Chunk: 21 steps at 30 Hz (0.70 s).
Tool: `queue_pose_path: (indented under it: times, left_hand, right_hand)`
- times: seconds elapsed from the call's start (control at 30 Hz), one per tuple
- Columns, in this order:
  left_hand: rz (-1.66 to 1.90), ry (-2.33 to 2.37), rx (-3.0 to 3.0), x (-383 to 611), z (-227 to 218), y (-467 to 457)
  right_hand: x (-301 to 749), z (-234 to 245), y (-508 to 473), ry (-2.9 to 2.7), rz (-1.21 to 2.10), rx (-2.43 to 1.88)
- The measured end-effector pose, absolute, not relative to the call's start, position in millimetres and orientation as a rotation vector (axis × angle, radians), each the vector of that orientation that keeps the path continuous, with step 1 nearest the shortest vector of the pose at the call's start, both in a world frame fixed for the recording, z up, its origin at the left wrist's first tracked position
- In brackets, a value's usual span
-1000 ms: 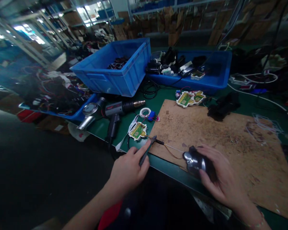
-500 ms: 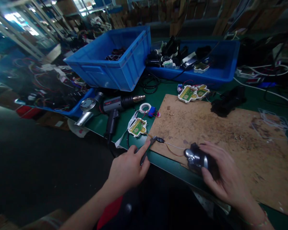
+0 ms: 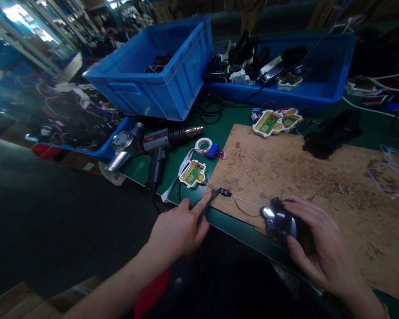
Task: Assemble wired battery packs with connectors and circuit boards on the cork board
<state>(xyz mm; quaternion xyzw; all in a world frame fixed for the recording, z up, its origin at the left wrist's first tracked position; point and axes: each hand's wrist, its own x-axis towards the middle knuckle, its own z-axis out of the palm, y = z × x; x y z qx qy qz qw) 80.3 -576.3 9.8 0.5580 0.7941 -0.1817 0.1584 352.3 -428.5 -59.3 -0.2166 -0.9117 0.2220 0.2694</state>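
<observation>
My left hand is closed round a slim dark tool, its index finger stretched along the top; the exact kind does not show. The tool's tip meets a small black sleeve on thin wires at the board's left edge. From that sleeve, wires run left to a green circuit board in a white frame and right to a glossy black housing. My right hand grips this housing at the board's front edge, thumb on the near side and fingers over the far side.
A heat gun lies left, near a white tape roll. Behind stand a blue crate and a blue tray of black parts. On the brown board rests a black part; more framed circuit boards lie beyond.
The view has shifted slightly, so the bench things sit a little differently in the picture. Both hands keep their holds on the tool and the black housing.
</observation>
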Motion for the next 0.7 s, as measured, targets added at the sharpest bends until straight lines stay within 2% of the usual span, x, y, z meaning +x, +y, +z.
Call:
queue_pose_path:
  times: [0.43, 0.7]
  left_hand:
    - [-0.467, 2.319, 1.669, 78, 17, -579]
    - [-0.347, 2.361, 1.671, 116, 17, -585]
  right_hand:
    - [352, -57, -431, -2.438, 0.589, -0.609]
    - [353, -55, -434, -2.425, 0.596, -0.613]
